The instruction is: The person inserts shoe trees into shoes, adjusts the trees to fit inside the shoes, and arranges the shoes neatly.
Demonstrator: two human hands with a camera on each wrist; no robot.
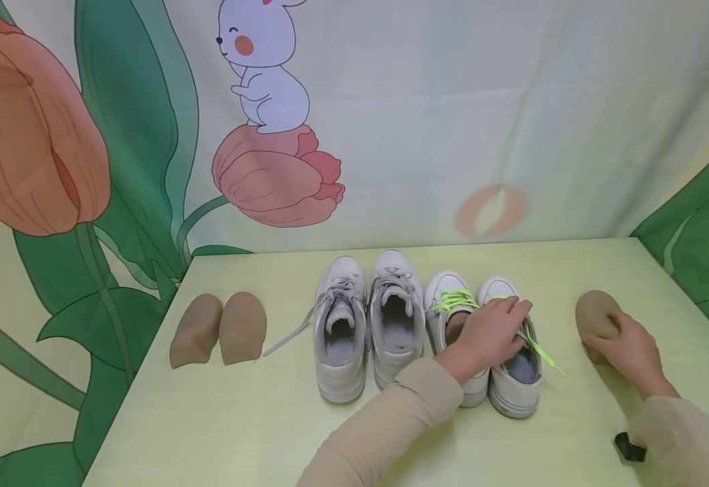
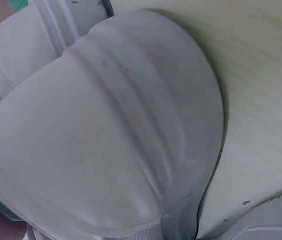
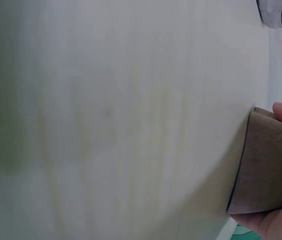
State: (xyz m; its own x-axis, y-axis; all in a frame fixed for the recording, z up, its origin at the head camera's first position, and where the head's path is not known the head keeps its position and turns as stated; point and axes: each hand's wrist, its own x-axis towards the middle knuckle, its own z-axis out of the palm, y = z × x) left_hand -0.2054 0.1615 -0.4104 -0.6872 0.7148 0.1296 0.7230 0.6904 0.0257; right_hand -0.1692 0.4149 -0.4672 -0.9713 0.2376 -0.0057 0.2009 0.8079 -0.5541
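My left hand [image 1: 493, 333] lies over the opening of the right sneaker [image 1: 515, 392] of a white pair with neon green laces. Its fingers and thumb grip the upper near the tongue, partly hiding it. The other green-laced sneaker [image 1: 448, 281] has a brown shoe insert [image 1: 456, 326] in its opening. On the right, my right hand [image 1: 631, 348] holds another brown shoe insert [image 1: 597, 314] by its sides, on or just above the table. The right wrist view shows the insert's flat end [image 3: 268, 162] between thumb and fingers. A sneaker heel [image 2: 105, 125] fills the left wrist view.
A white pair with grey laces, a left sneaker [image 1: 339, 372] and a right one [image 1: 397, 358], stands left of centre. Two brown inserts, one tilted [image 1: 196, 331] and one flat [image 1: 243, 328], lie further left. A small black object [image 1: 630, 448] shows beside the right sleeve. A printed curtain [image 1: 421, 135] hangs behind.
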